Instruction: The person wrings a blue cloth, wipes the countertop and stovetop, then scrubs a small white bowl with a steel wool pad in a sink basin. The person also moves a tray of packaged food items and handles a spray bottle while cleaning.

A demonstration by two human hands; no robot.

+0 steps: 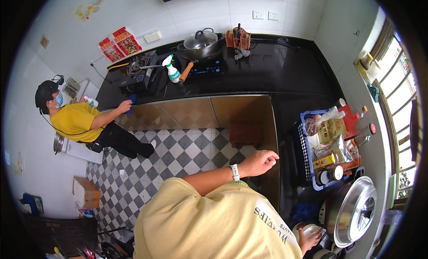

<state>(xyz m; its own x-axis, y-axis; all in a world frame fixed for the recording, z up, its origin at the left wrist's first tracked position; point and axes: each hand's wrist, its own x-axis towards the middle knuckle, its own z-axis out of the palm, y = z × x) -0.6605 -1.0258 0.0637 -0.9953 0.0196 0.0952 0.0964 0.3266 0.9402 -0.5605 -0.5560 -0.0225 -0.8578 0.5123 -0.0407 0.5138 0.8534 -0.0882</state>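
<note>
My left hand [260, 163], with a white watch band on the wrist, hovers near the front edge of the right-hand black counter [286, 125]. Its fingers are loosely curled, and the palm side is hidden. Low in the view, my right hand [309, 241] holds a white round container [311, 229] over the counter. Beside that hand sits a large steel pot with a domed lid [356, 212]. Farther along the same counter, a blue plastic basket [303, 155] holds seasoning packets [331, 130] and lidded jars [335, 172].
A co-worker [78, 120] stands at left, with a blue cloth [131, 103] at the counter edge and a bottle [91, 101]. A lidded pot [200, 45], spray bottle [172, 70] and gas stove [137, 75] stand on the back counter. Below is a red stool [245, 133].
</note>
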